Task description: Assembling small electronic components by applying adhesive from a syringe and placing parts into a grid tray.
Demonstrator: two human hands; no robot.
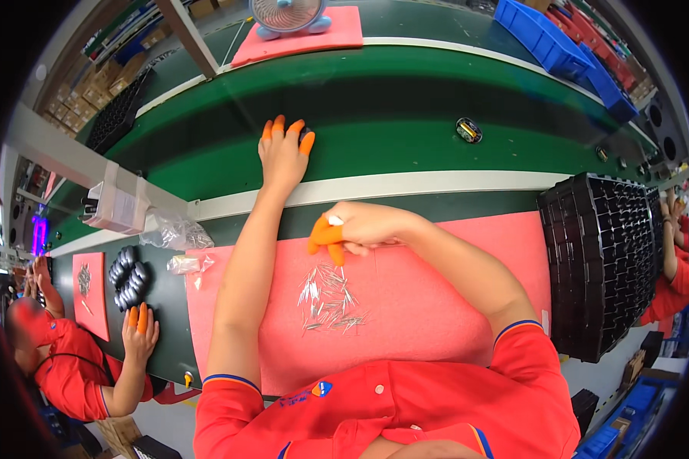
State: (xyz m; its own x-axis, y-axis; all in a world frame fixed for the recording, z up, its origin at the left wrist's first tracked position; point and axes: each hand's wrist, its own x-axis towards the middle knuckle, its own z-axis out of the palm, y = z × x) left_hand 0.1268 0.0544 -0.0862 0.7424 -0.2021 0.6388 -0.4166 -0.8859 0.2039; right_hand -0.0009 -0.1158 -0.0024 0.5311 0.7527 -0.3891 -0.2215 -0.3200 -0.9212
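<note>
My left hand reaches onto the green conveyor belt, orange cots on its fingertips. Its thumb and index finger close around a small dark object, mostly hidden by the fingers. Over the pink mat, my right hand is bent inward with its orange-capped fingers drawn together and pointing down. Just beneath those fingertips lies a loose pile of thin silver metal pins. Whether a pin sits between the right fingers is too small to tell.
A small dark oval part with a gold-coloured middle rests on the belt. Black trays stand stacked at right. Plastic bags and dark rounded parts lie left, near a co-worker's hand. A blue fan stands beyond.
</note>
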